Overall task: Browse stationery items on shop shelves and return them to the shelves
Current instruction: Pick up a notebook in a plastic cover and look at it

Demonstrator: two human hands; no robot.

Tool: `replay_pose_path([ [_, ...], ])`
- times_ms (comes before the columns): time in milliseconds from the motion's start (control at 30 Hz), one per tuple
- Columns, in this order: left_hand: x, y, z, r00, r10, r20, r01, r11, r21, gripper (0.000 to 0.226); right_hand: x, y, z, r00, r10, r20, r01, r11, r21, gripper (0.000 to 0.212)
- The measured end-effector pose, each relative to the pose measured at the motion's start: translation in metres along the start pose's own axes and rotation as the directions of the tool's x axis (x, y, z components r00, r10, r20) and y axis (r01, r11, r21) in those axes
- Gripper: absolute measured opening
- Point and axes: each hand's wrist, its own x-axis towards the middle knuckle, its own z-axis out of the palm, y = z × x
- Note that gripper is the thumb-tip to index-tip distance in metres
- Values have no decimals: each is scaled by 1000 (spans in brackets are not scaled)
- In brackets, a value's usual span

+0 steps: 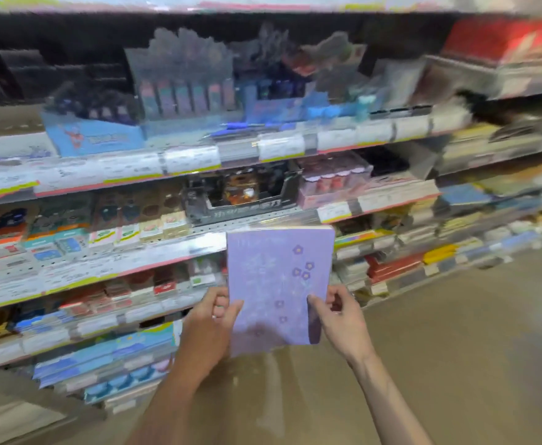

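Head view: a person is standing at the shelves (pixel 179 165), holding up one notebook (pixel 276 277).
Notebook: it is standing upright, long axis vertical, cover toward the camera, in front of the middle shelves and clear of them.
Left hand (pixel 213 319): it is pinching the lower left edge, thumb on the cover.
Right hand (pixel 340 316): it is pinching the lower right edge.
Nearer hand: neither; both are touching it.
Return: the shelves are lying straight ahead, beyond the notebook.
Count: one notebook, two hands; shelf stock is blurring past counting.
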Motion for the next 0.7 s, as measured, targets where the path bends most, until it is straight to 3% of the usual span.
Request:
replay_pose_path([
  [100,13,45,37,990,117,76,-109,988,-108,8,15,-16,-49,993,-60,-101,64,997,44,16],
  [333,56,134,126,946,282,157,-283,959,-21,6,66,-31,-149,950,-85,-299,110,991,69,14],
  [533,107,178,234,926,322,199,-313,947,-75,10,120,-19,-230,900,-67,-430,104,993,64,32],
  [700,144,215,330,901,349,256,-320,936,-150,17,172,-11,-306,848,-69,-526,85,996,6,14],
])
